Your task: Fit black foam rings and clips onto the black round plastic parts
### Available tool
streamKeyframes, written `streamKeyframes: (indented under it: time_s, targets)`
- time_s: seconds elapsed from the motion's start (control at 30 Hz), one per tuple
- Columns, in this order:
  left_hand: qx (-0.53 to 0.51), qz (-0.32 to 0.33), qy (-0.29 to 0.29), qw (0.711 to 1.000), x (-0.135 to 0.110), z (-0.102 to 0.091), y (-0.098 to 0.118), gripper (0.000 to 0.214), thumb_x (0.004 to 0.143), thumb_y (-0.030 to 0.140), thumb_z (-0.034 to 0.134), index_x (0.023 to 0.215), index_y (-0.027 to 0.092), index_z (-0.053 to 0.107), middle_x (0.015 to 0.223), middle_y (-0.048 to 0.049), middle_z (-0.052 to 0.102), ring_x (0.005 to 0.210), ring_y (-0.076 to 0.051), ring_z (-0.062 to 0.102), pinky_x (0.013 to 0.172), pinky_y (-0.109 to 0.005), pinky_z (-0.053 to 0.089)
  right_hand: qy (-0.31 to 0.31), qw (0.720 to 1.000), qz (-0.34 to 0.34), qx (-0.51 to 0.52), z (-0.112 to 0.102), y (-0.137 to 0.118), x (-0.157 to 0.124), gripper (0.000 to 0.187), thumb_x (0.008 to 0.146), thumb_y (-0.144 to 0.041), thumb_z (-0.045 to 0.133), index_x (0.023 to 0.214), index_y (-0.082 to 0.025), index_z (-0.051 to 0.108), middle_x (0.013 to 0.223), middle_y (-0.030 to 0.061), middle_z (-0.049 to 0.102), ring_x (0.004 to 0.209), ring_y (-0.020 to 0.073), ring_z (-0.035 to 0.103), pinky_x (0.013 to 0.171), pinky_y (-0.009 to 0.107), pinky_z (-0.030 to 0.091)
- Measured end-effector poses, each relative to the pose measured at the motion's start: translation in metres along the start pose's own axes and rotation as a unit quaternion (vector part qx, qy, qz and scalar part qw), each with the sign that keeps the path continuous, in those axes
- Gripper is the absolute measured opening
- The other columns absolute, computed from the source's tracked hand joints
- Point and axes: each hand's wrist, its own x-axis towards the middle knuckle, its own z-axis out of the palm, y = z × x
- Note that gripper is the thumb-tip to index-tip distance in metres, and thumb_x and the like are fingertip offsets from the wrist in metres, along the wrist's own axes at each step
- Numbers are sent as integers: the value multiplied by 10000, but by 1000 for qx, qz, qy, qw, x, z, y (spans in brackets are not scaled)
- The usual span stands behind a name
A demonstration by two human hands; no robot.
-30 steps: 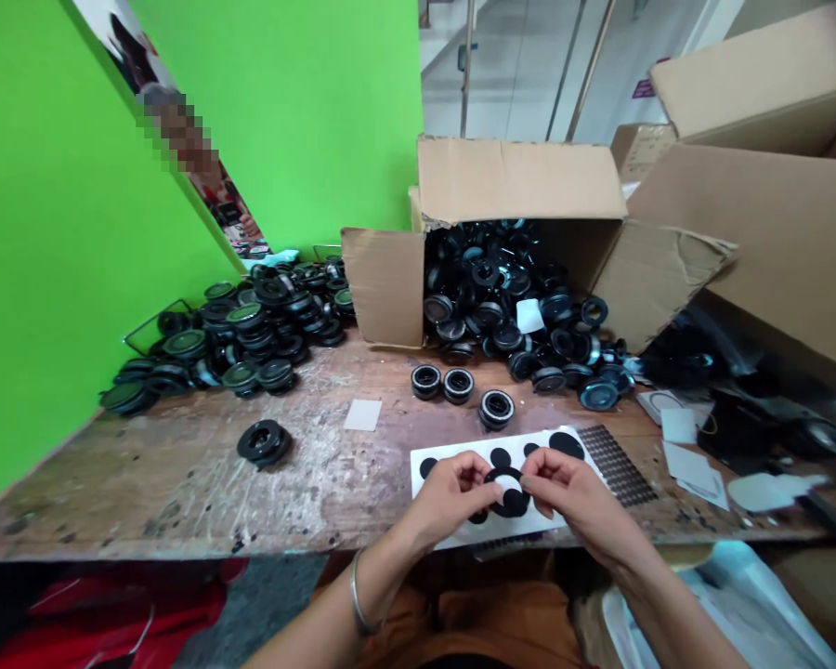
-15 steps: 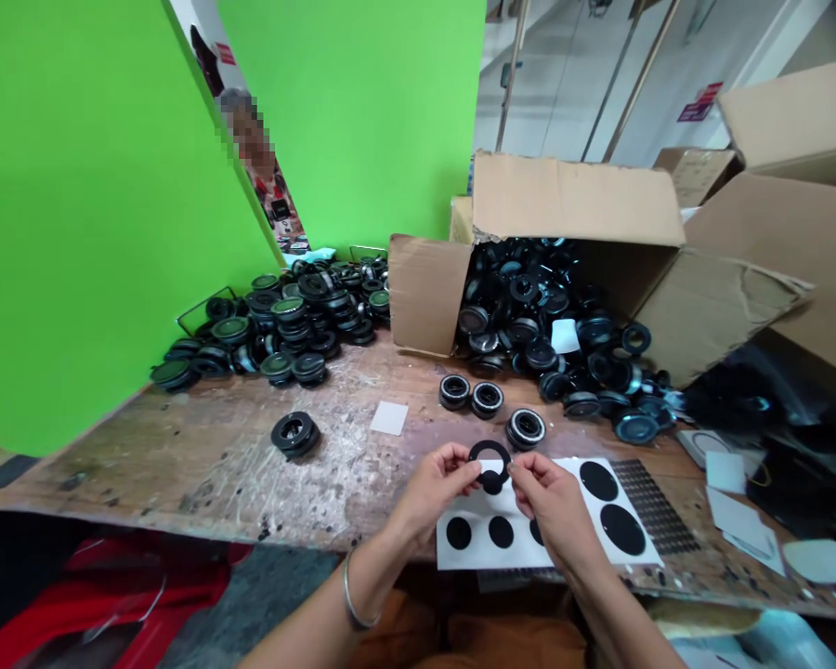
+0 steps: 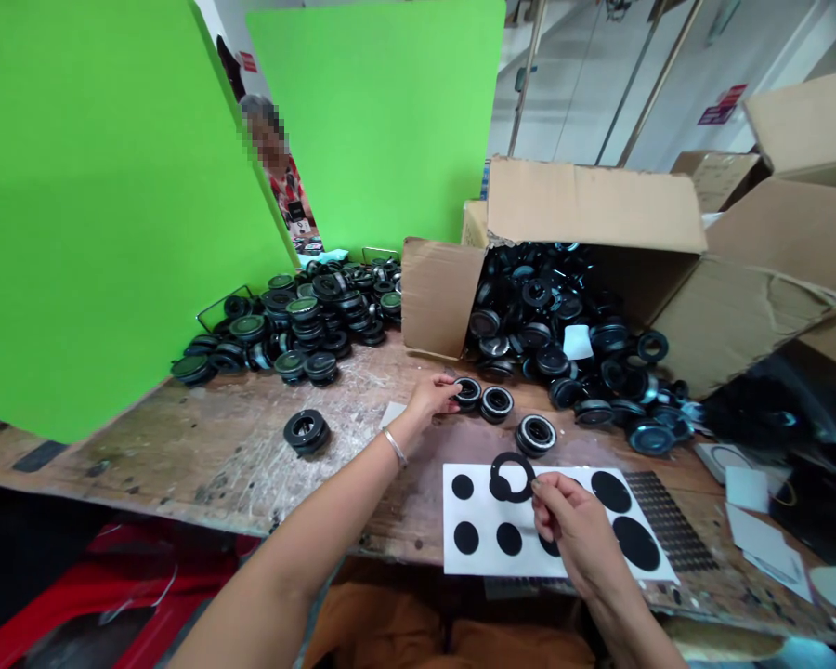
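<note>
The right hand [image 3: 569, 525] pinches a thin black ring [image 3: 512, 477] between thumb and forefinger, just above the white sheet [image 3: 484, 513] of black discs lying under that hand. The left hand [image 3: 432, 394] stretches forward, fingertips on a round black part [image 3: 468, 392]; whether they grip it is unclear. Beyond it, a tipped cardboard box [image 3: 589, 200] spills similar parts.

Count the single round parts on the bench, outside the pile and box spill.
4. A lone part at the left; three in a row before the box: first part at the left hand, middle part, last part beside the white sheet. Others may hide in the spill.
</note>
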Motion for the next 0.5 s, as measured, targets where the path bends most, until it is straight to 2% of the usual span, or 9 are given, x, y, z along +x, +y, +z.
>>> streamKeyframes:
  time_s: [0.1, 0.17, 0.27, 0.37, 0.5]
  targets:
    - [-25, -14, -20, 999, -8, -7, 2, 220, 701, 169, 781, 830, 107, 614, 759, -47, 662, 544, -80, 598, 616, -254, 546, -10, 1000, 15, 11, -1, -2, -3, 311, 693, -406, 760, 663, -181, 548, 533, -46, 445, 469, 67, 361, 415, 195, 247]
    - [-34, -22, -31, 999, -21, -21, 4, 221, 695, 163, 784, 850, 98, 641, 778, -60, 674, 548, -82, 602, 604, -241, 541, -16, 999, 27, 19, -1, -5, -4, 307, 685, -403, 765, 668, -180, 555, 545, -42, 456, 476, 70, 370, 420, 197, 257]
    - [-34, -38, -44, 998, -55, -52, 4, 268, 661, 181, 808, 872, 88, 671, 745, -56, 678, 517, -80, 590, 543, -210, 513, -41, 998, 45, 24, 0, -7, -7, 280, 693, -391, 755, 667, -179, 573, 559, -31, 480, 503, 87, 400, 456, 211, 315]
    - [-29, -62, -35, 997, -98, -80, -5, 314, 620, 223, 839, 851, 89, 675, 695, -37, 670, 488, -70, 570, 506, -190, 491, -82, 995, 47, 12, 10, -7, -6, 220, 703, -357, 736, 668, -178, 612, 637, -3, 557, 589, 117, 469, 569, 241, 402]
    - [-47, -93, -17, 994, -142, -97, -26, 358, 618, 272, 845, 882, 96, 680, 759, -48, 685, 537, -79, 592, 533, -196, 510, -126, 990, 55, -9, 41, -2, -2, 145, 672, -303, 728, 721, -173, 685, 778, 29, 648, 731, 157, 533, 703, 266, 422]
